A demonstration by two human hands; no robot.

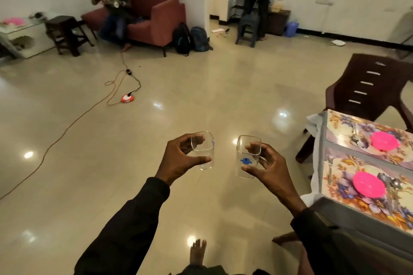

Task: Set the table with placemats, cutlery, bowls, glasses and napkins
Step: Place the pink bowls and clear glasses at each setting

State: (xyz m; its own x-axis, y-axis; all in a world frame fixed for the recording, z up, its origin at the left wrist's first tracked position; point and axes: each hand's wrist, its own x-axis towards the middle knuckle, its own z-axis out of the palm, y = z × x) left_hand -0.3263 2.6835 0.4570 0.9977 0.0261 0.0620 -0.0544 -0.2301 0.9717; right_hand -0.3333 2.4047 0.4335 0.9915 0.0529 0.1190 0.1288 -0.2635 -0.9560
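A glossy floor (201,87) is seen, with the bench (348,210) at the near right and a dark chair (366,82) beyond it. A far placemat (342,127) and a near placemat (339,185) are laid on the bench, each topped by a pink bowl (384,140) (368,184). Over the floor, left of the bench, a plain glass (204,152) is gripped in the left hand (178,159) and a blue-marked glass (247,161) in the right hand (270,168).
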